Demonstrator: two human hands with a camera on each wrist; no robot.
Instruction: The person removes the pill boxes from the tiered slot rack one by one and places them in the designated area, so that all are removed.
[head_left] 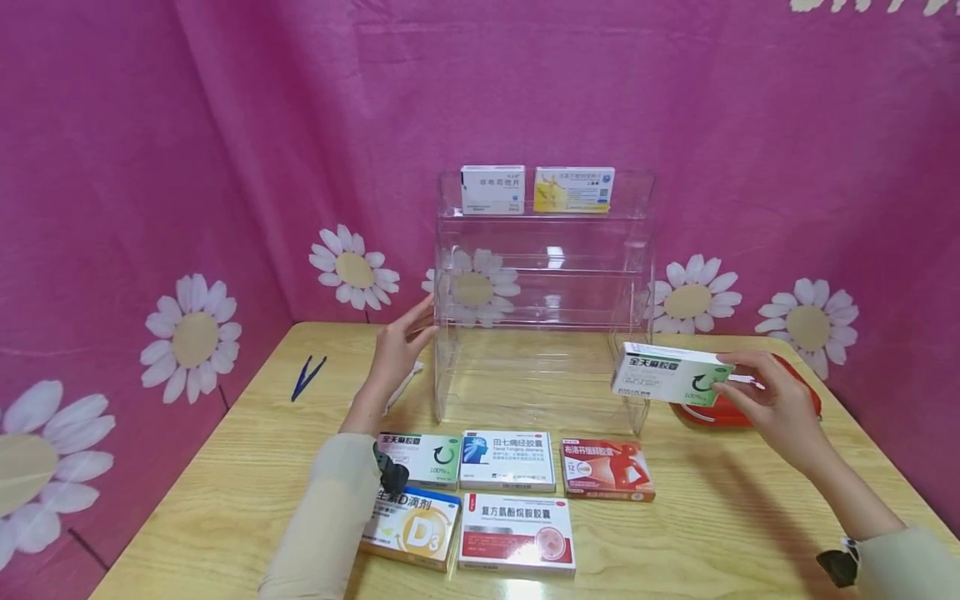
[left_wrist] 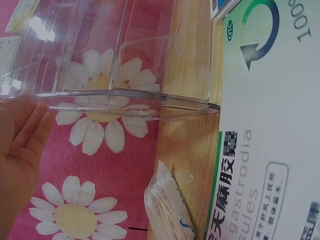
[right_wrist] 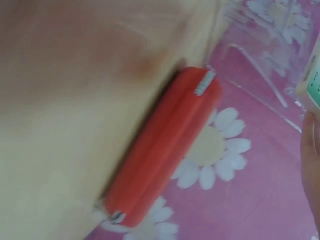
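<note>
My right hand [head_left: 757, 392] holds a white and green medicine box [head_left: 667, 372] in the air, just right of the clear acrylic shelf rack [head_left: 545, 250]. A corner of that box [right_wrist: 312, 82] shows in the right wrist view. My left hand [head_left: 405, 337] rests with straight fingers against the rack's left wall [left_wrist: 115, 95]. Two boxes stand on the top shelf, a white one [head_left: 492, 189] and a yellow one [head_left: 573, 189]. Several medicine boxes lie in front of the rack, among them a matching green and white box [head_left: 423, 457].
A red zipped case [head_left: 731, 412] lies under my right hand, also in the right wrist view as a red case [right_wrist: 165, 145]. Blue tweezers [head_left: 307, 377] lie at the table's left. A packet of cotton swabs [left_wrist: 167, 207] lies by the rack. A pink daisy cloth hangs behind.
</note>
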